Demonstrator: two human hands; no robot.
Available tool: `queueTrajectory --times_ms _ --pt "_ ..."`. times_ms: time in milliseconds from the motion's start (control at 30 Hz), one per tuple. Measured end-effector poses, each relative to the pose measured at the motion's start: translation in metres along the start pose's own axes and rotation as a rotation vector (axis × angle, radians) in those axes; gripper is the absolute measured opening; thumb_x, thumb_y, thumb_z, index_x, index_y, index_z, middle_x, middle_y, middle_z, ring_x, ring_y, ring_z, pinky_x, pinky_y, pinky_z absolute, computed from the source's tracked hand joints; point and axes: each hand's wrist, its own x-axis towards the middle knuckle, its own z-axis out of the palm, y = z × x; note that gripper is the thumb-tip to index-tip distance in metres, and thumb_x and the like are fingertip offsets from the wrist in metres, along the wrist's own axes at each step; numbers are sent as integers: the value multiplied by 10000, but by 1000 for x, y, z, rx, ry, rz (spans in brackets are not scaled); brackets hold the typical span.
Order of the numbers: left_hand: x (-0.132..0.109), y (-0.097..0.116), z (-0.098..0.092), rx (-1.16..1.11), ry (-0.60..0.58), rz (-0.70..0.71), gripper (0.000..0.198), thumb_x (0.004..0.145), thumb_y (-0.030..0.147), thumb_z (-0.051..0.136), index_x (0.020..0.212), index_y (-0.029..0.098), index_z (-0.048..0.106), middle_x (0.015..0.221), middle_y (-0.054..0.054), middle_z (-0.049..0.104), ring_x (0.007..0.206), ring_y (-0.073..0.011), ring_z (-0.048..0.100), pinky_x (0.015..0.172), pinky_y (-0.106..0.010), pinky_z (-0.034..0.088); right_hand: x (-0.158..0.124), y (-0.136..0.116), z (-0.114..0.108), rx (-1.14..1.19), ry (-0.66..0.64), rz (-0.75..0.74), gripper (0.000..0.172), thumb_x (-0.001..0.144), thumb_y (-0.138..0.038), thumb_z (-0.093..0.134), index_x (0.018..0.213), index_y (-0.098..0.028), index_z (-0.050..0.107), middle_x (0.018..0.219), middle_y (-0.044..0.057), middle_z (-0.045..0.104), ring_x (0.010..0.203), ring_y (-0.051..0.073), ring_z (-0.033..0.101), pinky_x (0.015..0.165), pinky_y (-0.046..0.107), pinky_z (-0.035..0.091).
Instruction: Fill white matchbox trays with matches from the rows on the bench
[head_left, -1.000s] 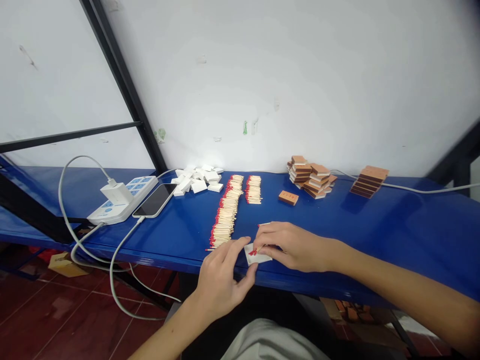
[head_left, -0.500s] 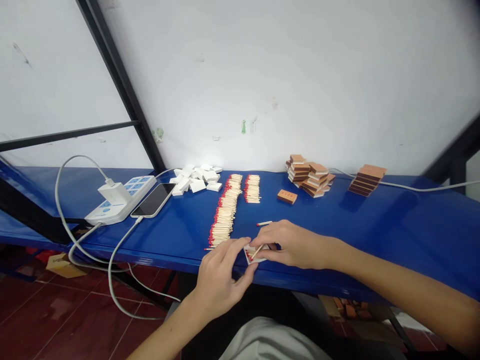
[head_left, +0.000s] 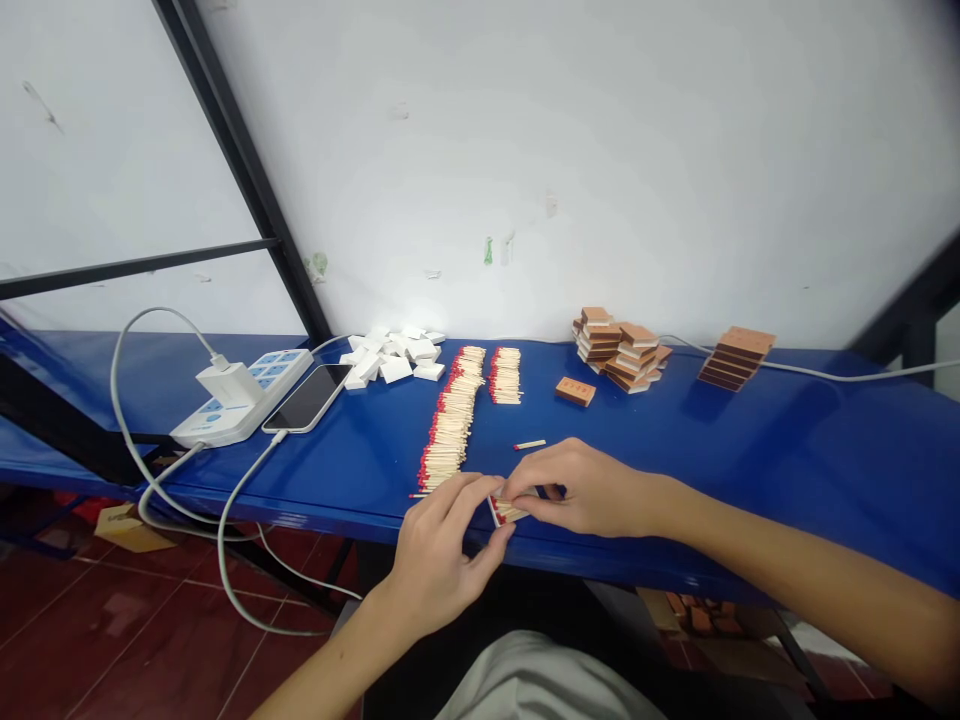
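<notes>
At the front edge of the blue table is a small white matchbox tray [head_left: 495, 515] with red-tipped matches [head_left: 508, 510] lying in it. My left hand [head_left: 442, 545] grips the tray's left end between thumb and index finger. Over the tray's far side, my right hand [head_left: 559, 487] has its thumb and fingertips pinched together at the matches; whatever is between them is hidden. One loose match [head_left: 529, 444] lies just beyond my right hand. Farther left runs a long row of matches [head_left: 450, 420], with a shorter row of matches [head_left: 505, 376] to its right.
White trays [head_left: 394, 355] lie heaped at the back. Brown matchbox sleeves [head_left: 630, 355] are stacked at the back right, with a single matchbox [head_left: 575, 391] before them and another stack [head_left: 736, 358] farther right. A phone [head_left: 307, 398] and power strip [head_left: 244, 400] with cables occupy the left.
A match that stood tilted across the tray now lies down among the others, and my right fingertips have closed over it. My left hand stays on the tray.
</notes>
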Motion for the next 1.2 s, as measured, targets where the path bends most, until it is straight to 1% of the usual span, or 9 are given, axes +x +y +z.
queueTrajectory --times_ms 100,267,467,533,633,700,867,1000,1200 --pt "0 0 0 -19 -6 -3 336 913 225 628 1238 217 541 1124 -75 676 1021 -191 662 870 -302 552 0 0 2 -26 5 -51 181 956 -183 538 976 -182 718 889 28 747 761 126 662 710 241 485" --pt "1 0 -2 -13 -9 -3 325 915 226 623 1230 216 543 1113 -72 675 1018 -185 662 878 -299 554 0 -1 4 -31 -12 -81 191 951 -156 519 982 -184 706 919 27 740 750 117 653 692 234 481" --pt "1 0 -2 -11 -22 -2 307 918 238 613 1218 225 550 1109 -68 685 1017 -188 667 868 -291 556 0 -5 5 20 11 -88 157 907 -137 548 925 -182 697 823 9 722 623 91 596 623 210 464" --pt "1 0 -1 8 -14 5 325 913 233 616 1229 218 542 1121 -69 682 1025 -188 665 881 -291 548 0 -4 6 31 90 -76 157 908 -157 546 928 -187 698 815 10 720 592 89 568 604 213 454" --pt "0 0 -2 42 -13 9 359 901 228 607 1251 208 532 1146 -77 674 1042 -198 660 899 -299 538 -1 5 3 3 287 -28 148 905 -184 548 930 -185 694 752 6 693 541 89 511 554 220 414" --pt "0 1 -3 48 -19 6 369 894 224 589 1258 203 528 1150 -82 673 1053 -207 655 904 -308 534 -1 12 -1 -59 345 26 140 896 -187 552 925 -176 688 678 -7 647 527 94 482 562 233 395" --pt "-1 2 -7 36 -36 15 384 888 244 543 1269 200 516 1103 -84 684 974 -215 669 835 -322 543 -1 21 -10 -210 117 202 132 885 -287 624 828 -185 686 523 -58 488 561 116 445 758 306 397" --pt "-3 1 -8 39 -65 18 388 889 259 520 1272 197 513 1040 -79 688 902 -218 670 779 -332 543 0 17 -7 -184 11 212 213 859 -406 677 860 -194 699 547 -44 480 657 147 488 744 285 399" --pt "-4 -1 -4 68 -53 52 418 834 247 563 1247 195 529 1068 -87 672 948 -236 658 804 -342 535 -1 25 -7 -140 -84 135 88 871 -239 626 823 -191 682 551 -77 456 508 79 426 710 252 397"
